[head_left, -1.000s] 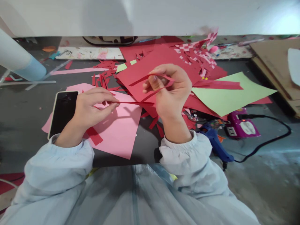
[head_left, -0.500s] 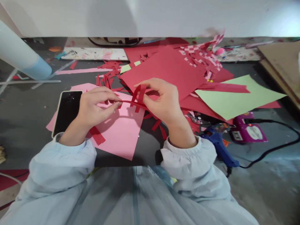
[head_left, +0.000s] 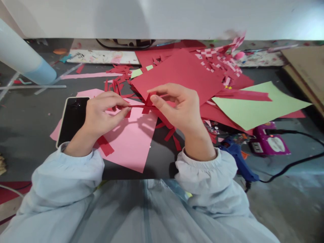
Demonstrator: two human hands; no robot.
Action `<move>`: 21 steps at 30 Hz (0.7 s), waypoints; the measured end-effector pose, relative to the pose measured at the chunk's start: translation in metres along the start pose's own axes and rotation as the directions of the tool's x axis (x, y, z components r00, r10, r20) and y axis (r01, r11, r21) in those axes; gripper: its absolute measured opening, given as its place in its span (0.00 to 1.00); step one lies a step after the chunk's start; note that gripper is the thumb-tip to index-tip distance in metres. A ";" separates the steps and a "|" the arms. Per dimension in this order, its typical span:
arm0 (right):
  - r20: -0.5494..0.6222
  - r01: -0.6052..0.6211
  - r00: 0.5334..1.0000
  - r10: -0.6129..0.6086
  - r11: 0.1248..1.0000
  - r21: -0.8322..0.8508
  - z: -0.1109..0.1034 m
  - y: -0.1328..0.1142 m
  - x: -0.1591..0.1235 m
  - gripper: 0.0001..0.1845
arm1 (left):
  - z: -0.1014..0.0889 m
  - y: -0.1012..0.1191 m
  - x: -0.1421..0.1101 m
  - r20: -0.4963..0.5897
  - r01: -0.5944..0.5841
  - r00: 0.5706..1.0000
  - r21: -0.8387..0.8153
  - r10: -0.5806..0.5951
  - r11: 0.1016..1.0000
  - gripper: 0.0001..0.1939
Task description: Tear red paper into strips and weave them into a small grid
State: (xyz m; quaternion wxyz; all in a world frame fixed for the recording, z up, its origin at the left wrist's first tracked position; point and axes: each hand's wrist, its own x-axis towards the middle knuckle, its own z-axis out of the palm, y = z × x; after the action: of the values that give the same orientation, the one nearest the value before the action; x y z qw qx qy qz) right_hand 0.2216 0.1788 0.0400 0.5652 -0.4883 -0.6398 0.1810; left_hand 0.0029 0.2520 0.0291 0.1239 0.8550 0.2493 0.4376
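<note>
Between my hands runs a thin red paper strip (head_left: pixel 138 106), held above a pink sheet of paper (head_left: pixel 126 148). My left hand (head_left: pixel 103 111) pinches its left end between thumb and fingertips. In my right hand (head_left: pixel 181 108), a second red paper strip (head_left: pixel 147 103) is pinched between thumb and forefinger; it stands across the first one. Part of both strips is hidden behind the right fingers. Another short red strip (head_left: pixel 106 145) lies on the pink sheet below my left wrist.
A phone (head_left: pixel 72 118) lies left of my left hand. Large red paper (head_left: pixel 177 72), red scraps (head_left: pixel 117 84) and a green sheet (head_left: pixel 260 104) lie beyond and right. A blue glue gun (head_left: pixel 238 158) and a purple power box (head_left: pixel 269 141) with a black cord are at right.
The looped strip at my right fingers has come down against the long strip and now looks flat rather than arched. My right hand has moved slightly right.
</note>
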 end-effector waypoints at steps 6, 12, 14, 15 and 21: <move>0.013 0.004 1.000 -0.003 0.999 -0.040 0.005 0.002 0.001 0.05 | 0.001 0.000 0.000 0.012 0.008 1.000 0.030 -0.009 1.000 0.07; 0.018 0.055 0.998 -0.054 0.996 -0.072 0.012 0.003 -0.002 0.08 | 0.002 0.003 0.001 -0.010 -0.031 0.999 0.016 0.031 0.999 0.08; 0.040 0.081 0.996 -0.076 0.990 -0.118 0.014 0.005 -0.003 0.09 | 0.002 0.004 0.002 -0.018 -0.034 0.999 -0.016 0.033 0.999 0.06; 0.057 0.095 0.994 -0.088 0.985 -0.146 0.014 0.006 -0.003 0.10 | 0.001 0.005 0.002 -0.021 -0.024 1.000 -0.026 0.023 0.999 0.05; 0.133 0.153 0.983 -0.124 0.960 -0.236 0.012 0.006 -0.002 0.08 | 0.000 0.006 0.002 0.002 0.041 0.999 -0.027 -0.041 0.999 0.07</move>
State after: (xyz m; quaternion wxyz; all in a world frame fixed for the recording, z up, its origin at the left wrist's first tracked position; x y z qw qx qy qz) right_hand 0.2128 0.1836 0.0301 0.4733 -0.4970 -0.7218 0.0889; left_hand 0.0057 0.2480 0.0325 0.1447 0.8482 0.2607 0.4377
